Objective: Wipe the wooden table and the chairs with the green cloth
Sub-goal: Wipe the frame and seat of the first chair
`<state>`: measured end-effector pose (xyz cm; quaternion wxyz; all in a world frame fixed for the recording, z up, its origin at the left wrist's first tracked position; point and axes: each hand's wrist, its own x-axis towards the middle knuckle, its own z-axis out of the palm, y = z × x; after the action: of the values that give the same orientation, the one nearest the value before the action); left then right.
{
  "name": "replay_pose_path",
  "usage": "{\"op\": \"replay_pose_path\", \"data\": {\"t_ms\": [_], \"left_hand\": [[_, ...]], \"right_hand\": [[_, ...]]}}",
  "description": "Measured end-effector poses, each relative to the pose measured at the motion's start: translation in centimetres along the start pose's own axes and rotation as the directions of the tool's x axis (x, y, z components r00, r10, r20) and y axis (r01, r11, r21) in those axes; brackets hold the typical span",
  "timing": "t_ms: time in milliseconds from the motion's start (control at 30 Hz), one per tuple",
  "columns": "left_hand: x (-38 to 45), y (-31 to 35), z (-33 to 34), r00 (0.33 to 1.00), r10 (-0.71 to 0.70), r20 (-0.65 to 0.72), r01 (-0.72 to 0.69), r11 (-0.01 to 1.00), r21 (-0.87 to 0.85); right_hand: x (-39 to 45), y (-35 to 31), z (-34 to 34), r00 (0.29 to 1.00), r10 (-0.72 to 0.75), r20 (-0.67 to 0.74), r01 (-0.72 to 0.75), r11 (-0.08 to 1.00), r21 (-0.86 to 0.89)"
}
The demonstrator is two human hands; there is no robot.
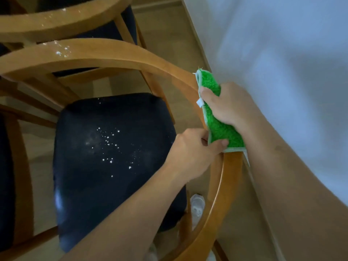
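Note:
A wooden chair with a curved back rail (116,53) and a dark blue seat cushion (113,157) stands below me. White specks dot the cushion and the rail's left part. The green cloth (220,127) is folded over the rail on the right side. My right hand (229,106) grips the cloth from above, fingers curled round it and the rail. My left hand (194,153) pinches the cloth's lower edge between thumb and fingers, just inside the rail.
A second wooden chair (56,21) with a dark seat stands behind the first, its rail also speckled white. A white wall (282,53) runs close along the right. Light wood floor (169,40) shows between. A white object (197,204) lies on the floor under the rail.

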<state>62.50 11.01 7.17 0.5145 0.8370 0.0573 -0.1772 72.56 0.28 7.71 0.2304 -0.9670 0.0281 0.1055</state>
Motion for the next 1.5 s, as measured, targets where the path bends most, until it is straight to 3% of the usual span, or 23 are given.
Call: {"op": "replay_pose_path", "data": {"t_ms": [67,133,200,267,333,400,533,633,700,733,800,867,933,1000,1100,1200,1267,1333,1400,1500], "left_hand": [[-0.7,-0.2,0.4,0.999,-0.038,0.006,0.038,0.999,-0.033],[-1.8,-1.0,0.9,0.984,-0.136,0.114,0.147,0.985,-0.090],[-2.9,-2.1,1.1,0.929,-0.224,0.296,0.247,0.968,-0.043],[-3.8,-3.3,1.0,0.854,-0.280,0.438,0.257,0.960,0.111],[-4.6,-4.6,0.6,0.807,-0.353,0.474,0.279,0.935,0.221],[-5.3,-5.9,0.3,0.813,-0.405,0.418,0.353,0.914,0.199],[-5.4,-6.4,-0.2,0.890,-0.413,0.193,0.393,0.910,0.133],[-4.9,-6.3,-0.2,0.919,-0.383,0.098,0.380,0.924,0.045],[-4.9,-6.3,-0.2,0.922,-0.382,0.066,0.383,0.924,-0.009],[-5.0,-6.4,-0.2,0.921,-0.385,0.055,0.386,0.922,-0.024],[-5.5,-6.6,-0.1,0.919,-0.393,0.033,0.395,0.918,-0.043],[-6.3,-6.8,0.1,0.918,-0.397,0.022,0.397,0.917,-0.036],[-6.9,-7.1,0.0,0.919,-0.393,0.023,0.393,0.920,-0.005],[-7.3,-7.4,-0.3,0.916,-0.402,0.013,0.402,0.916,0.000],[-7.5,-7.4,-0.4,0.907,-0.420,-0.018,0.420,0.907,-0.021],[-7.4,-6.8,-0.1,0.912,-0.407,-0.045,0.405,0.913,-0.040],[-7.3,-6.1,0.0,0.918,-0.388,-0.084,0.383,0.921,-0.070],[-7.4,-5.5,0.1,0.915,-0.381,-0.135,0.366,0.923,-0.118],[-7.8,-5.3,0.1,0.912,-0.376,-0.162,0.353,0.923,-0.152],[-8.1,-5.4,0.0,0.920,-0.349,-0.175,0.326,0.934,-0.147]], "right_hand": [[-0.9,0.2,0.2,0.998,-0.046,0.031,0.048,0.997,-0.054],[-3.7,0.9,0.6,0.978,-0.198,0.062,0.208,0.934,-0.290],[-6.6,1.6,0.8,0.883,-0.454,0.117,0.455,0.770,-0.448],[-8.0,1.7,0.4,0.763,-0.570,0.303,0.633,0.567,-0.527],[-7.6,0.8,-0.3,0.703,-0.418,0.576,0.711,0.389,-0.586],[-5.9,-0.9,-0.7,0.666,-0.266,0.697,0.746,0.269,-0.609],[-2.6,-3.4,0.5,0.623,-0.171,0.764,0.779,0.036,-0.627],[-4.0,-3.1,2.3,0.634,0.026,0.773,0.766,-0.157,-0.624],[-7.2,-2.0,3.7,0.590,0.151,0.793,0.807,-0.137,-0.574],[-9.3,-1.5,4.3,0.533,0.180,0.827,0.845,-0.063,-0.531],[-13.9,-0.9,4.6,0.385,0.090,0.918,0.908,0.141,-0.394],[-16.6,-0.8,4.4,0.332,-0.069,0.941,0.914,0.271,-0.303],[-16.1,-1.3,4.1,0.348,-0.024,0.937,0.906,0.264,-0.330],[-13.2,-1.5,3.9,0.450,0.107,0.887,0.872,0.162,-0.462],[-6.9,-1.6,2.6,0.655,0.009,0.756,0.752,-0.106,-0.651],[-4.5,-2.1,1.5,0.703,-0.066,0.708,0.690,-0.176,-0.702],[-6.6,-1.6,2.6,0.686,-0.019,0.728,0.728,-0.016,-0.686],[-11.9,-0.7,4.1,0.607,-0.024,0.794,0.786,0.168,-0.596],[-17.0,0.3,4.9,0.546,-0.230,0.806,0.827,0.303,-0.473],[-18.6,2.3,5.0,0.589,-0.438,0.679,0.799,0.438,-0.411]]}}
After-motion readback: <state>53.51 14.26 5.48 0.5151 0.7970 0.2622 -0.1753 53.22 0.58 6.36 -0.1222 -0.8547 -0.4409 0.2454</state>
